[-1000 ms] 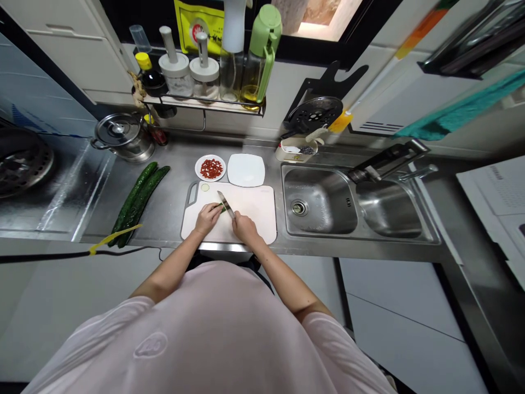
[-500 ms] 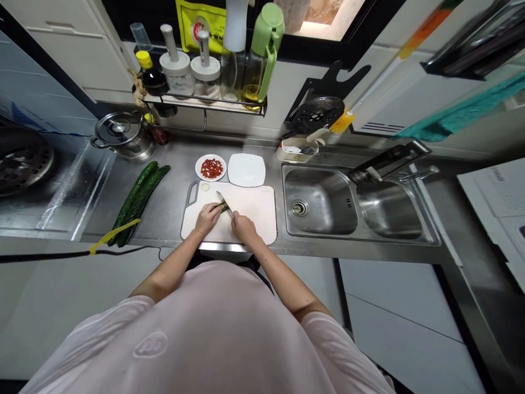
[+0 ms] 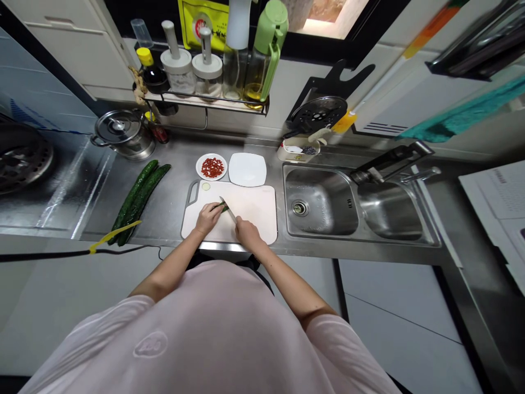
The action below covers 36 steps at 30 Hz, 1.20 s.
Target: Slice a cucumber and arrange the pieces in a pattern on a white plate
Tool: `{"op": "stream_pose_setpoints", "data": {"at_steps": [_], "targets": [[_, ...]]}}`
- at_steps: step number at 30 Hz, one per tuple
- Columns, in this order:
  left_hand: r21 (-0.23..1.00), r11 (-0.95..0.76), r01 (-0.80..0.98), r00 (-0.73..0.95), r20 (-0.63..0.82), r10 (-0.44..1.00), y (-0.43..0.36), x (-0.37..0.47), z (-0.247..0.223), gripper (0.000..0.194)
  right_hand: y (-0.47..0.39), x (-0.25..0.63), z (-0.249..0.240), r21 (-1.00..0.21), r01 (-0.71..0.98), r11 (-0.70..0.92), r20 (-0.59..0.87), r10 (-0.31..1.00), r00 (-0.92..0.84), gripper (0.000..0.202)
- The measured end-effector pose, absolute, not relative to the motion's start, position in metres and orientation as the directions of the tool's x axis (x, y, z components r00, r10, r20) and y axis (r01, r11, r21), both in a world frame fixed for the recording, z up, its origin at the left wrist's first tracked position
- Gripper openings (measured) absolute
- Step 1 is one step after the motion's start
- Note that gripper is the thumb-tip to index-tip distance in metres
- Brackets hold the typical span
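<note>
My right hand (image 3: 248,234) is closed around the handle of a kitchen knife (image 3: 230,211), its blade pointing up and left over the white cutting board (image 3: 258,210). The fingers of my left hand (image 3: 208,218) press a small dark green piece of cucumber (image 3: 225,208) onto the board, next to the blade; much of that piece is hidden by fingers and knife. A pale round slice (image 3: 205,186) lies at the board's upper left corner. Just behind the board stand a plate of chopped red bits (image 3: 212,167) and a white square plate (image 3: 247,169).
Two whole cucumbers (image 3: 139,200) lie on the steel counter at left, beside a yellow tie (image 3: 118,232) on a black cable. A lidded pot (image 3: 121,134) stands behind them. To the right is a double sink (image 3: 322,200). A rack (image 3: 205,100) of bottles and jars hangs above.
My right hand and the knife have moved slightly right and toward my body. My left hand stays in place on the cucumber piece. The view has shifted a little.
</note>
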<state>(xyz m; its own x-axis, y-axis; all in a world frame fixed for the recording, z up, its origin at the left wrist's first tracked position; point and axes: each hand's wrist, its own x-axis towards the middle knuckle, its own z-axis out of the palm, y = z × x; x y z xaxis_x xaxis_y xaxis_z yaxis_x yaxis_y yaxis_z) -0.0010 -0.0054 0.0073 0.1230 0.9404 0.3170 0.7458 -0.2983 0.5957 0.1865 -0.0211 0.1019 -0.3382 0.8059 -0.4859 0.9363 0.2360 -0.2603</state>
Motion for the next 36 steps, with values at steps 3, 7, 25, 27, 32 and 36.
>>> {"op": "stream_pose_setpoints", "data": {"at_steps": [3,7,25,27,32,36], "targets": [[0.584,-0.327,0.743,0.129,0.355,0.926,-0.005,-0.001,0.007,0.027,-0.024,0.189,0.103,-0.244,0.938,0.247,-0.495,0.800,-0.339,0.023],[0.563,-0.376,0.736,0.146,0.411,0.900,-0.004,0.000,0.007,0.026,-0.024,0.190,0.103,-0.244,0.934,0.260,-0.486,0.801,-0.350,0.023],[0.548,-0.393,0.739,0.153,0.432,0.889,-0.003,-0.001,0.002,0.026,-0.011,0.178,0.097,-0.262,0.922,0.283,-0.435,0.819,-0.375,0.023],[0.546,-0.395,0.739,0.155,0.433,0.888,-0.003,-0.001,0.002,0.026,-0.008,0.176,0.098,-0.262,0.923,0.282,-0.438,0.818,-0.374,0.024],[0.541,-0.394,0.743,0.162,0.426,0.890,-0.003,-0.002,0.002,0.026,-0.001,0.170,0.101,-0.267,0.917,0.295,-0.457,0.799,-0.391,0.025],[0.540,-0.395,0.744,0.166,0.422,0.891,-0.003,-0.002,0.003,0.026,0.006,0.163,0.101,-0.260,0.920,0.293,-0.439,0.813,-0.383,0.029]]}}
